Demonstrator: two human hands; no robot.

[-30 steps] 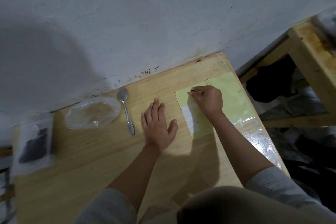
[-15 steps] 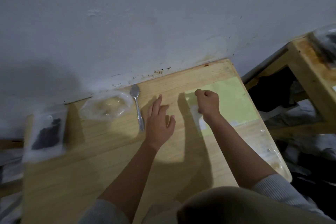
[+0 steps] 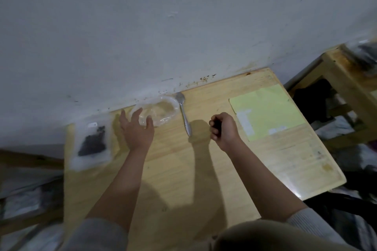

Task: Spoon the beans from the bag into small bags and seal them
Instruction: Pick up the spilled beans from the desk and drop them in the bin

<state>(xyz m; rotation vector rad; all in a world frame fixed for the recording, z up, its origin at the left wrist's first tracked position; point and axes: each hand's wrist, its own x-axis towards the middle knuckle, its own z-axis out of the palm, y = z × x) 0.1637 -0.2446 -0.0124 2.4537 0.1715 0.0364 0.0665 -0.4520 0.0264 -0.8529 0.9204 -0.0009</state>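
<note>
**Left hand nearest to the clear bag, spoon between the two hands**

Left hand: spread wide, fingers straight and apart, holding nothing, hovering over the near edge of the clear bag; whether the fingertips already touch the plastic, not possible to tell from the blur. Right hand: curled into a loose fist, with something small and dark showing between the fingers; what it is, too small to tell, perhaps a bean.

Outward from the hands: spoon lying flat on the wooden table, between the two hands, bowl against the wall side, handle end toward the person. Long axis therefore running almost straight away from the body, tilted a little to the right at the near end. Handle tip just beside the right hand, on its left, so the right hand judged the nearer one for taking it, by the handle, without turning.

Clear bag just left of the spoon's bowl, slack and flat, pale content hardly visible. Further left, beyond the left hand, a small bag with dark beans, flat on the table edge, well apart from the right hand.

On the far right of the table, a pale green sheet and a transparent film below it, both flat.

Judged next need: left hand to hold a bag open, right hand first to free itself of what it holds.
</note>
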